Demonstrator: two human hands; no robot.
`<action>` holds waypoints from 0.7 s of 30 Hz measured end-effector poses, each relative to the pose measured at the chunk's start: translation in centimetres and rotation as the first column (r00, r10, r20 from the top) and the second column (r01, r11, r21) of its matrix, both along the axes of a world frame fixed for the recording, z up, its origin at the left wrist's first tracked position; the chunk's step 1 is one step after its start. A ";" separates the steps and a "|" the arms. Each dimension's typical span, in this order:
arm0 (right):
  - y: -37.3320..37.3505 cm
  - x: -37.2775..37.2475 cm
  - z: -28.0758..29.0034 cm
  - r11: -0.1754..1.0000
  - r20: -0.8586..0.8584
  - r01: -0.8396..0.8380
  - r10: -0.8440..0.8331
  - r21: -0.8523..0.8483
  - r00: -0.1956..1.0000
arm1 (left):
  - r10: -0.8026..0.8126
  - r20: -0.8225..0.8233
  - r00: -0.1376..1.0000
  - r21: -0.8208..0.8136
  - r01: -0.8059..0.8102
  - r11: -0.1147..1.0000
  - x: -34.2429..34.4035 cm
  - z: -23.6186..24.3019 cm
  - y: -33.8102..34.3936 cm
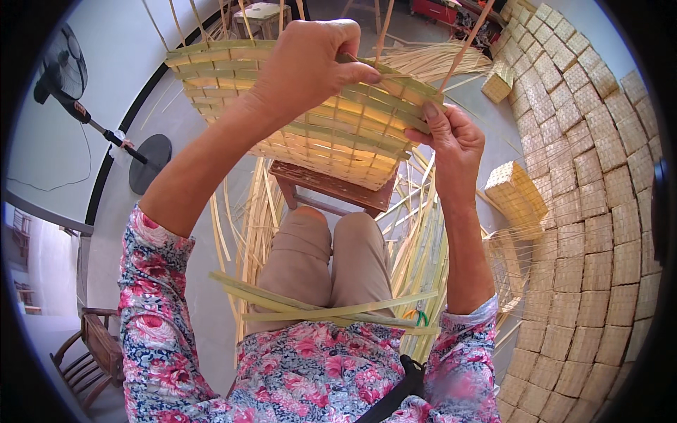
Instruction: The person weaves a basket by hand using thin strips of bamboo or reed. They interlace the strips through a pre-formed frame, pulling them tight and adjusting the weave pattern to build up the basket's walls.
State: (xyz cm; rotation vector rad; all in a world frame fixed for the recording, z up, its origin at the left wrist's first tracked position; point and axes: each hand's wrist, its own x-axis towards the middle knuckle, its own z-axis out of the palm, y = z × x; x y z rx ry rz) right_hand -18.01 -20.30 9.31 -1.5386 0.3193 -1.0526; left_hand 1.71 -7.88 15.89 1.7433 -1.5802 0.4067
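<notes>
A half-woven bamboo basket (331, 116) stands tilted on a small wooden stool (328, 185) in front of my knees. Upright stakes (384, 32) rise loose above its rim. My left hand (317, 53) reaches over the top edge, thumb and fingers pinching the upper woven strip. At the right corner my right hand (451, 134) grips the end of a flat green bamboo strip (405, 106) between thumb and fingers. Several loose green strips (317, 310) lie across my lap.
Stacked woven baskets (585, 204) fill the right side, with single baskets (518, 197) beside them. Bundles of split bamboo (423, 233) lie on the floor around my legs. A standing fan (67, 77) is at the left, a wooden chair (102, 345) at the lower left.
</notes>
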 end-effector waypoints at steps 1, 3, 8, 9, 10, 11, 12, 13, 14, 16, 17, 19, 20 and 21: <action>-0.1 0.0 0.0 1.000 0.012 0.009 -0.009 0.003 1.000 | 0.038 0.094 0.995 -0.024 -0.036 0.999 -0.3 0.0 -0.1; -0.5 0.0 0.0 1.000 0.025 0.020 -0.020 0.009 0.999 | 0.049 0.137 0.989 -0.063 -0.041 0.997 -0.9 -0.5 -0.6; -4.3 -1.0 1.0 0.999 0.005 0.042 -0.042 0.013 0.999 | -0.031 0.171 0.985 -0.219 0.068 0.973 -2.3 -0.7 -0.5; -5.3 -1.4 1.5 0.998 -0.011 0.053 -0.052 0.032 0.999 | -0.051 0.207 0.977 -0.247 0.103 0.964 -2.2 -0.6 0.1; -6.6 -2.0 1.7 0.999 -0.051 0.038 -0.037 0.028 0.998 | -0.073 0.240 0.968 -0.278 0.141 0.950 -2.0 -0.3 1.0; -7.0 -2.6 1.4 0.989 -0.091 0.148 -0.147 -0.003 0.985 | -0.093 0.273 0.958 -0.308 0.179 0.934 -1.8 -0.1 1.9; -7.0 -2.8 0.8 0.970 -0.120 0.239 -0.242 -0.037 0.963 | -0.093 0.236 0.967 -0.306 0.165 0.938 -1.3 -0.3 3.2; -7.0 -2.9 0.5 0.944 -0.144 0.320 -0.328 -0.075 0.934 | -0.064 0.277 0.959 -0.269 0.141 0.953 -0.3 -0.2 4.5; -6.8 -3.8 0.3 0.882 -0.265 0.418 -0.465 -0.217 0.845 | -0.036 0.317 0.948 -0.234 0.115 0.966 0.8 0.0 5.7; -5.0 -4.5 -0.4 0.762 -0.205 0.448 -0.587 -0.468 0.784 | -0.025 0.368 0.929 -0.197 0.104 0.975 1.7 0.1 6.9; -4.3 -4.5 -0.7 0.675 -0.157 0.456 -0.642 -0.580 0.750 | -0.023 0.448 0.894 -0.193 0.122 0.974 1.8 0.2 7.0; -1.5 -2.9 1.1 0.738 -0.038 0.445 -0.535 -0.508 0.844 | -0.029 0.598 0.801 -0.163 0.158 0.974 1.9 1.6 6.5; 0.0 -1.6 2.8 0.719 0.009 0.456 -0.531 -0.525 0.847 | -0.011 0.673 0.740 -0.141 0.142 0.980 2.0 2.5 6.2; 0.8 -0.5 4.0 0.702 0.053 0.465 -0.523 -0.540 0.851 | 0.005 0.738 0.675 -0.117 0.120 0.986 1.9 3.5 5.9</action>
